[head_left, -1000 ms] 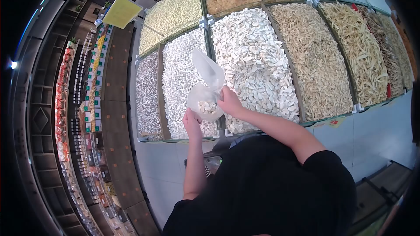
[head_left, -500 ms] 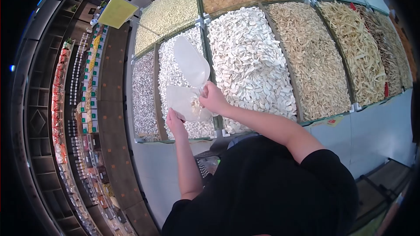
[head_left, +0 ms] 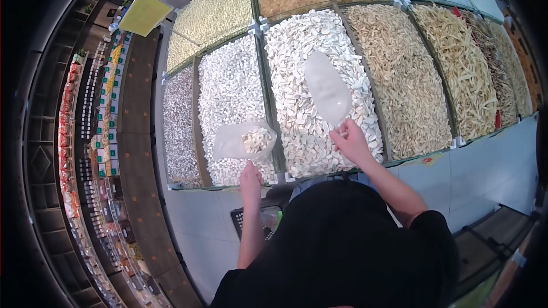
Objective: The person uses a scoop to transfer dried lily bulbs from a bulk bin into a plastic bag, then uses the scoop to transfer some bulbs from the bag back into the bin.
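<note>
Head: left fingers (head_left: 250,169) pinch bag (head_left: 226,141); right fingers (head_left: 338,138), grip unclear, at scoop (head_left: 327,86) between dividers (head_left: 266,94).

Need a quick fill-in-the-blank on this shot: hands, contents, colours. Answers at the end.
1. The left hand holds a clear bag, while the right hand holds a plastic ____.
2. In the picture, the pale pieces inside the bag lie toward its ____ side.
3. The flat board at the picture's upper left is ____ in colour.
4. The person's shirt is ____ in colour.

Missing words: scoop; right; yellow; black.
</note>
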A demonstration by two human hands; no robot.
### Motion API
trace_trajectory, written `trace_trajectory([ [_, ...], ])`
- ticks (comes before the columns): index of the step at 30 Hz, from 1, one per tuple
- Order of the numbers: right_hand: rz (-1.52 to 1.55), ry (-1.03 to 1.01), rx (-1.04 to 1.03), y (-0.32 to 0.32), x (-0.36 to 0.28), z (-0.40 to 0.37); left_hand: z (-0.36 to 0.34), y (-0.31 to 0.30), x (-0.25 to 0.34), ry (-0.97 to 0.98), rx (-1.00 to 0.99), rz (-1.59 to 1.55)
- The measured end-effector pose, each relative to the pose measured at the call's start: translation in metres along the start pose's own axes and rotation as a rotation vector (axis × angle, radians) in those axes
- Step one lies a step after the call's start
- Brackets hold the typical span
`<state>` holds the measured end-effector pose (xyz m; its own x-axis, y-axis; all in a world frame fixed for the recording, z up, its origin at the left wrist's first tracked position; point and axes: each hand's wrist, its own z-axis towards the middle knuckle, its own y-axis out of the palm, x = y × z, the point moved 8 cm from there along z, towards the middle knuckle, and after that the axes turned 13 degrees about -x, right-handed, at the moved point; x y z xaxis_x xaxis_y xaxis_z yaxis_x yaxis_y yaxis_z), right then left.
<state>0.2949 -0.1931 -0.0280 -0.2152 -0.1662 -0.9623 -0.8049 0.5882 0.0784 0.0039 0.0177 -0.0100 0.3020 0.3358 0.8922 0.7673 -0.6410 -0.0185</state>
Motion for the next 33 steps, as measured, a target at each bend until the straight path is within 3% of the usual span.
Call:
trace_trajectory([
  [5, 0.034, 0.226, 0.033, -0.046, 0.048, -0.051, 0.003, 0.015, 0.006, -0.080, 0.003, 0.008],
  [9, 0.143, 0.341, 0.000, -0.044, 0.058, -0.073, 0.011, 0.019, 0.007, -0.151, -0.014, -0.145],
  [14, 0.214, 0.456, -0.078, -0.028, 0.063, -0.079, 0.021, 0.017, 0.008, -0.055, -0.076, -0.102],
  [25, 0.602, 0.443, -0.113, 0.013, 0.092, -0.049, -0.005, 0.021, 0.005, 0.030, -0.197, -0.115],
  [29, 0.406, 0.459, -0.072, 0.029, 0.087, -0.044, -0.002, 0.019, 0.006, 0.043, -0.253, -0.095],
  [30, 0.503, 0.396, -0.065, 0.031, 0.084, -0.041, -0.003, 0.019, 0.006, 0.040, -0.260, -0.092],
  [33, 0.783, 0.519, -0.227, 0.039, 0.100, -0.033, -0.001, 0.021, 0.006, 0.047, -0.286, -0.132],
])
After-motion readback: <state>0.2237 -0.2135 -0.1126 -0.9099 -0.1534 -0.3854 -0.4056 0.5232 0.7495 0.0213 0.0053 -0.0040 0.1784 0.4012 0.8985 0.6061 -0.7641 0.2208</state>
